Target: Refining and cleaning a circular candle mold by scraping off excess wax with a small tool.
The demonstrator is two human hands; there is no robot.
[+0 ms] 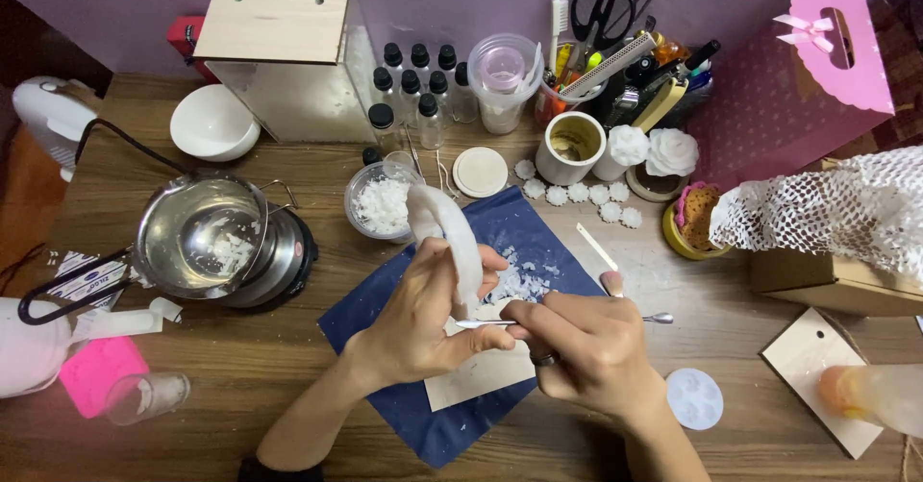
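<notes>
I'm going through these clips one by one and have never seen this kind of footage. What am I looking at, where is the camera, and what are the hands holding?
There is no machine here: one head-worn camera looks down at a person's two bare hands over a wooden table. The left hand holds up a white bendy mould. The right hand grips a thin metal tool, its tip at the mould. Beneath lies a blue cloth scattered with white flakes. To the left, a metal melting pot sits on a small hotplate; small bottles and a tub of flakes stand behind.

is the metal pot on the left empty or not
Not empty: the metal pot holds a few white flakes on its shiny bottom, mostly bare otherwise.
</notes>
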